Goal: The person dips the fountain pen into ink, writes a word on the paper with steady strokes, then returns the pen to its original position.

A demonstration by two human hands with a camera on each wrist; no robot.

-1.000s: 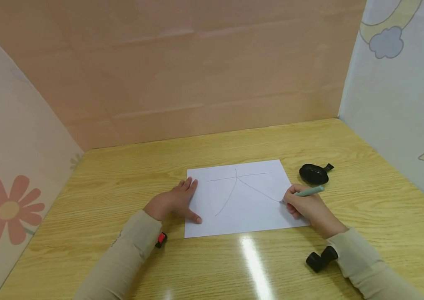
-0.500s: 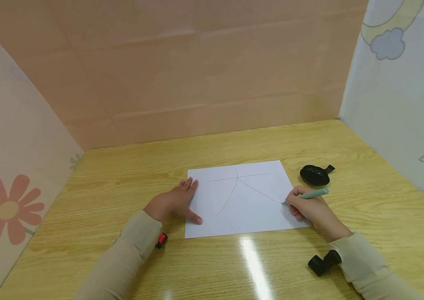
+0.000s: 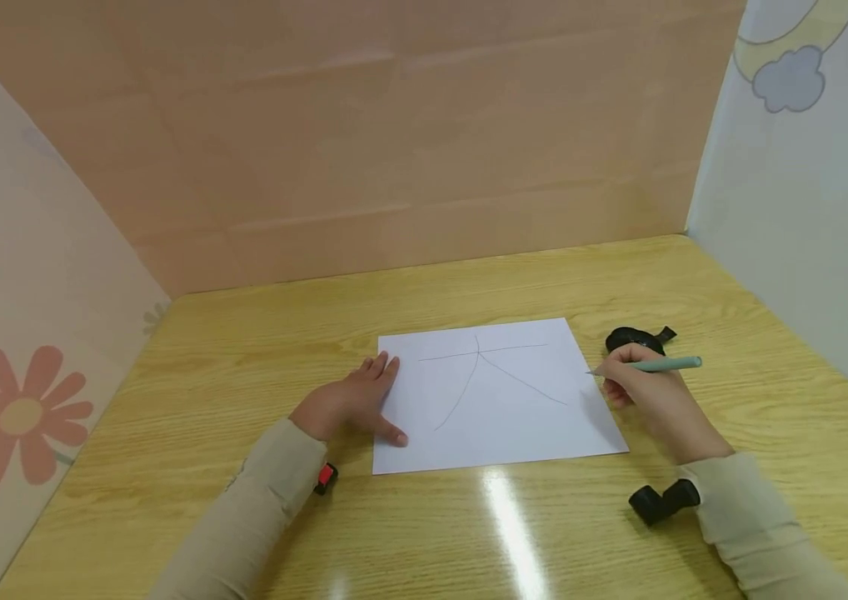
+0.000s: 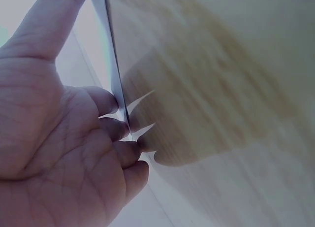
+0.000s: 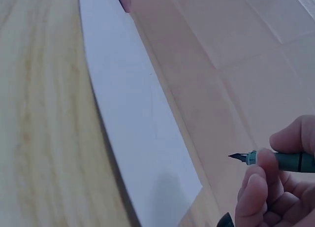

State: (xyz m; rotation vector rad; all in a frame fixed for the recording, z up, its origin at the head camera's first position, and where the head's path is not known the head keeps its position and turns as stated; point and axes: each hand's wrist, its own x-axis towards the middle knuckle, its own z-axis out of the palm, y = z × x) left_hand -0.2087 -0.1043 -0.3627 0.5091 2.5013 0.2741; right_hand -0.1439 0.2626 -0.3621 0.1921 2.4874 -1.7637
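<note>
A white sheet of paper (image 3: 506, 433) lies on the wooden table, bearing thin dark strokes: a crossbar, a short upright and two long legs spreading downward. My left hand (image 3: 352, 402) rests on its left edge, thumb and fingers spread. Above the right edge, my right hand (image 3: 645, 390) pinches a green fountain pen (image 3: 667, 364). The right wrist view shows the pen's bare metal nib, held apart from the paper (image 5: 123, 104). Just behind the right hand sits a glossy black rounded object (image 3: 622, 337) with a short tab, partly covered by the hand.
An orange-brown backdrop (image 3: 394, 167) closes off the table's far side, with patterned panels at left and right. A black wrist device (image 3: 664, 502) juts from the right cuff; a red-and-black one (image 3: 326, 478) shows by the left cuff.
My right hand has lifted the pen off the end of the right-hand stroke and moved right and away from me. That stroke grew slightly longer first. My left hand stays put.
</note>
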